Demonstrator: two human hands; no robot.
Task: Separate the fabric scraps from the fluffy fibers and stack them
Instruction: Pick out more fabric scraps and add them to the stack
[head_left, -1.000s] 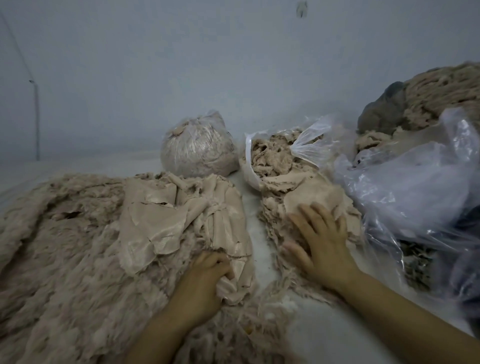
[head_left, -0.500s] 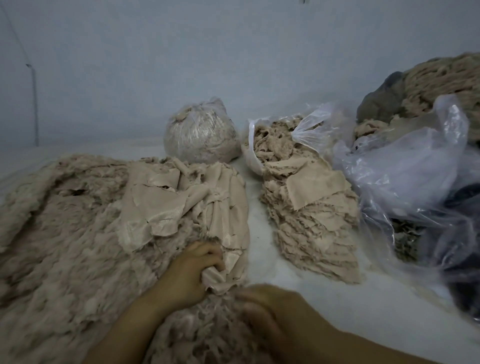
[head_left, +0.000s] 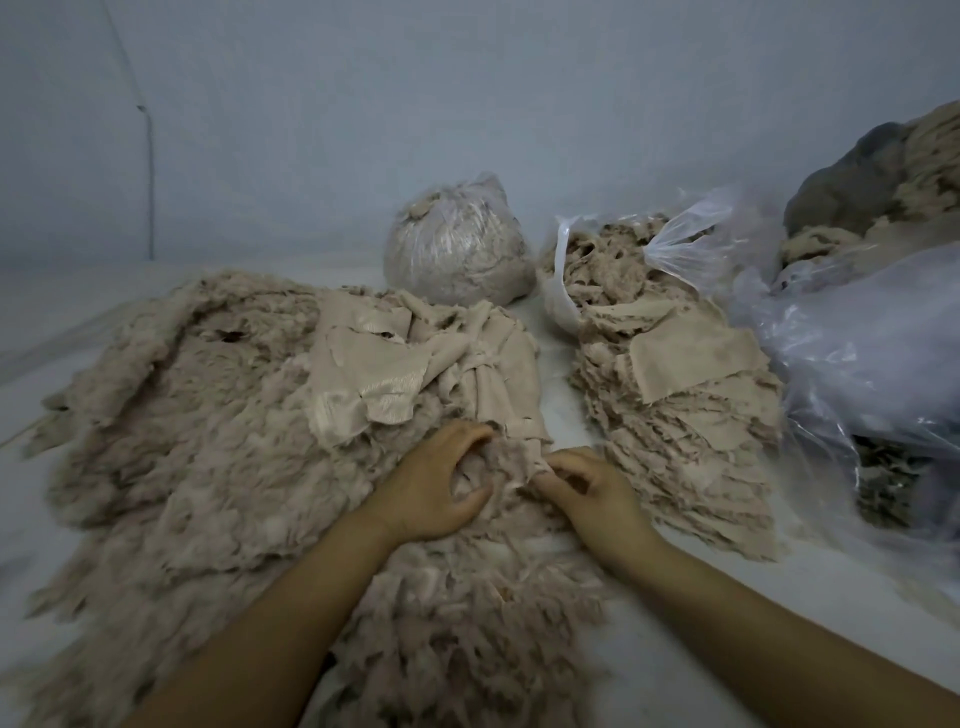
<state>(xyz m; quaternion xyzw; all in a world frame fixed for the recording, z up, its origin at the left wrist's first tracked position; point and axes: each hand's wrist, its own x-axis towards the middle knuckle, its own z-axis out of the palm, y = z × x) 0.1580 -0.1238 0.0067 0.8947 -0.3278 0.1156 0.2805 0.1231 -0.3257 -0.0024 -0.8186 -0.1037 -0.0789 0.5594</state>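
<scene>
A broad heap of fluffy fibers (head_left: 197, 457) covers the left and middle of the pale surface (head_left: 649, 675); it is beige, matted and ragged at the edges, with torn tufts trailing toward the camera. On its far right part lie loose fabric scraps (head_left: 374, 374), smooth, finely ribbed and faintly shiny, creased and overlapping in flat irregular pieces.

The left hand (head_left: 434, 491) rests on the heap at its right edge, its fingers (head_left: 467, 434) curled round a clump of fluff and cloth. The right hand (head_left: 589, 486) sits just beside it, its fingers bent and pinching the lower edge of a fabric scrap (head_left: 524, 436) that hangs down from the loose pieces. The two hands nearly touch.

To the right, apart from the heap across a strip of bare surface, stands the stack of scraps (head_left: 691, 441): many thin layers with frayed edges, fanned toward the camera, topped by one flat, roughly four-sided piece.

Behind the heap sits a rounded, tied clear plastic bag (head_left: 457, 244) packed tight with pale fiber. Next to it an open clear bag (head_left: 613, 265) holds crumpled, shaggy beige material and touches the far end of the stack. At the far right a large, crinkled translucent bag (head_left: 862, 374) bulges; its contents are too dim to tell. Above it lie a grey lump (head_left: 852, 182) and a coarse beige mass (head_left: 935, 161).
</scene>
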